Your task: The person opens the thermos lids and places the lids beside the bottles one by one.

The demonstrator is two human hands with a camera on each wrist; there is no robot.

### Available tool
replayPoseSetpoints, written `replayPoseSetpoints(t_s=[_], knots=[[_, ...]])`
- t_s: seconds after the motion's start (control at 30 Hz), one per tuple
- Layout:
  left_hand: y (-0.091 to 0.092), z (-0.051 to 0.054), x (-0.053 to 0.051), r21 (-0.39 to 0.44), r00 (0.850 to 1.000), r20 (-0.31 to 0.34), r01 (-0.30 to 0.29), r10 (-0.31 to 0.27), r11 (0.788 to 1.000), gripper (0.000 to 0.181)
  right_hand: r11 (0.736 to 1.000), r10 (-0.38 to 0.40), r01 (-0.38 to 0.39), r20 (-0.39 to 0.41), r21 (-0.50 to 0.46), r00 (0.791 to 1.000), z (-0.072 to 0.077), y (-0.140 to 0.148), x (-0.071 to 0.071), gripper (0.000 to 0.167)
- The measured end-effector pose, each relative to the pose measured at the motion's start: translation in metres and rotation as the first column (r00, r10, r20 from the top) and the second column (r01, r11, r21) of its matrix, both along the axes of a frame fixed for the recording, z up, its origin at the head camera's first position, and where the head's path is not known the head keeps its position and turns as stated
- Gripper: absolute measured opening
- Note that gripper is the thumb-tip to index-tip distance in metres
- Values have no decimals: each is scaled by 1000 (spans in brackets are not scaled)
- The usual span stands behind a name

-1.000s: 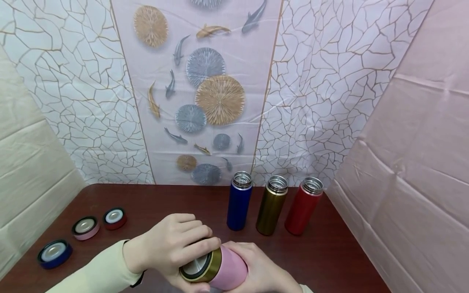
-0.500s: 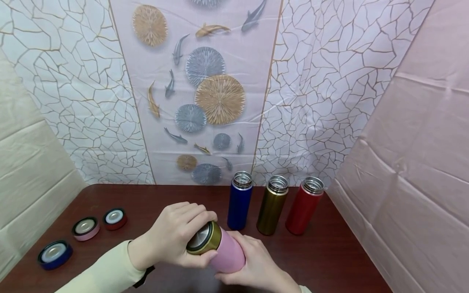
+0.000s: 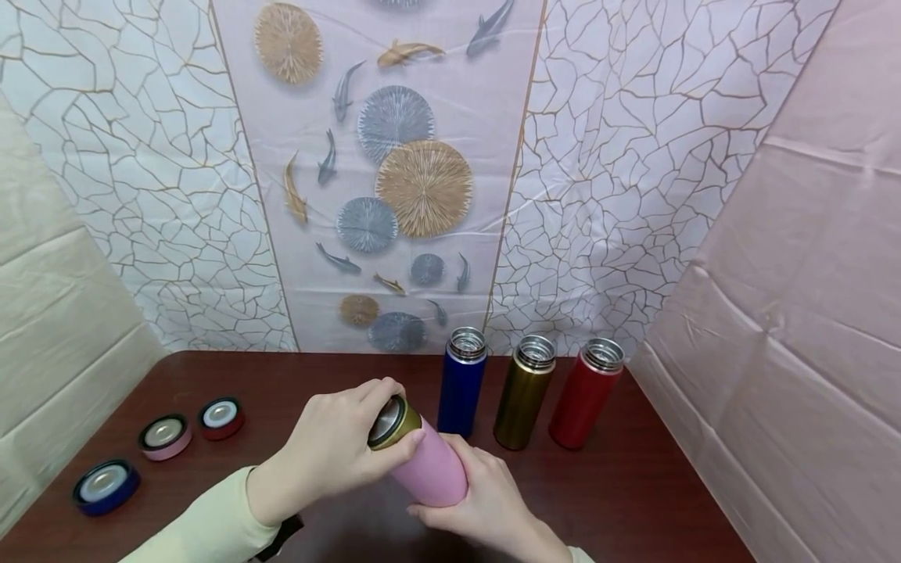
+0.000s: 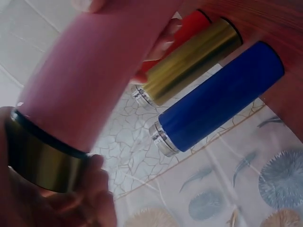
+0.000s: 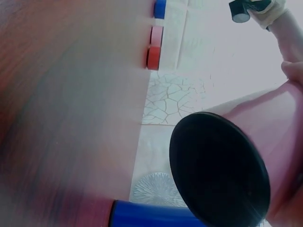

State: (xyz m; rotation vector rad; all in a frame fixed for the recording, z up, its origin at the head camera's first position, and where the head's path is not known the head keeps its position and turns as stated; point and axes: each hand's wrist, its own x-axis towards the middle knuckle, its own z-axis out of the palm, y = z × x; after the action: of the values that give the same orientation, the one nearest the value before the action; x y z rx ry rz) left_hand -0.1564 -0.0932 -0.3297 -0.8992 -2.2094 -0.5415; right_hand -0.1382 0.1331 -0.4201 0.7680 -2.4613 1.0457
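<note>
A pink thermos bottle (image 3: 436, 469) is held tilted above the table by both hands. Its mouth is covered by a gold lid (image 3: 406, 426), with a dark seam between the two in the left wrist view. My left hand (image 3: 331, 442) grips this lid, fingers over the top and thumb at the side. Lower down, my right hand (image 3: 493, 496) wraps round the pink body. The bottle's black base (image 5: 220, 170) faces the right wrist camera. Beyond the hands stand lidless blue (image 3: 461, 399), gold (image 3: 522, 407) and red (image 3: 586, 403) bottles.
On the left of the dark red table (image 3: 281, 383) lie a blue lid (image 3: 105, 489), a pink lid (image 3: 165, 438) and a red lid (image 3: 221, 420), inner sides up. Patterned cloth (image 3: 394, 297) hangs at the back, and plain cloth closes both sides.
Both hands have raised the pink bottle and moved it away from the table's front edge, now more upright. The left hand has shifted its grip on the gold lid. Standing bottles and loose lids stayed put.
</note>
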Motion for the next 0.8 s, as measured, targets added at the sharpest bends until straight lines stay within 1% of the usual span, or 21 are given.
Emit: replayPoseSetpoints(t_s=[0.07, 0.1, 0.17, 0.23, 0.33, 0.4, 0.47, 0.5, 0.53, 0.6, 0.63, 0.7, 0.77, 0.8], knots=[[1, 1, 1, -21, 994, 78, -76, 77, 997, 32, 1000, -18, 17, 28, 4, 999, -1, -2, 1, 68], [1, 2, 1, -40, 986, 116, -115, 119, 993, 33, 1000, -26, 25, 39, 7, 999, -1, -2, 1, 69], [2, 3, 2, -83, 963, 186, -180, 193, 980, 36, 999, -37, 37, 55, 15, 998, -2, -4, 1, 69], [4, 5, 1, -136, 936, 242, -229, 257, 964, 40, 999, -46, 44, 67, 23, 997, -4, -4, 1, 71], [6, 7, 1, -207, 899, 298, -266, 320, 941, 45, 998, -53, 51, 64, 40, 997, -7, -4, 1, 72], [6, 8, 1, -240, 885, 316, -275, 342, 931, 48, 997, -58, 55, 55, 52, 997, -8, -4, 0, 73], [7, 8, 2, -256, 877, 330, -273, 349, 927, 50, 996, -60, 57, 45, 64, 997, -9, -4, 1, 73], [6, 8, 2, -259, 876, 334, -269, 347, 928, 51, 996, -63, 60, 38, 68, 997, -10, -4, 1, 73], [6, 8, 2, -258, 878, 337, -261, 339, 930, 51, 995, -66, 64, 30, 71, 997, -10, -4, 1, 74], [5, 7, 1, -242, 888, 337, -239, 313, 940, 51, 996, -70, 69, 18, 64, 997, -9, -3, 1, 73], [4, 6, 0, -227, 898, 333, -219, 287, 949, 51, 996, -68, 66, 21, 55, 997, -9, -2, 1, 72], [1, 5, -3, -191, 922, 321, -160, 216, 968, 49, 999, -50, 49, 48, 23, 998, -7, 0, 0, 69], [-3, 5, -5, -154, 945, 302, -81, 125, 985, 46, 1000, -20, 22, 94, -20, 995, -5, 2, -1, 66], [-4, 4, -6, -140, 956, 286, -33, 72, 990, 46, 999, 2, 3, 117, -44, 993, -4, 3, -1, 65]])
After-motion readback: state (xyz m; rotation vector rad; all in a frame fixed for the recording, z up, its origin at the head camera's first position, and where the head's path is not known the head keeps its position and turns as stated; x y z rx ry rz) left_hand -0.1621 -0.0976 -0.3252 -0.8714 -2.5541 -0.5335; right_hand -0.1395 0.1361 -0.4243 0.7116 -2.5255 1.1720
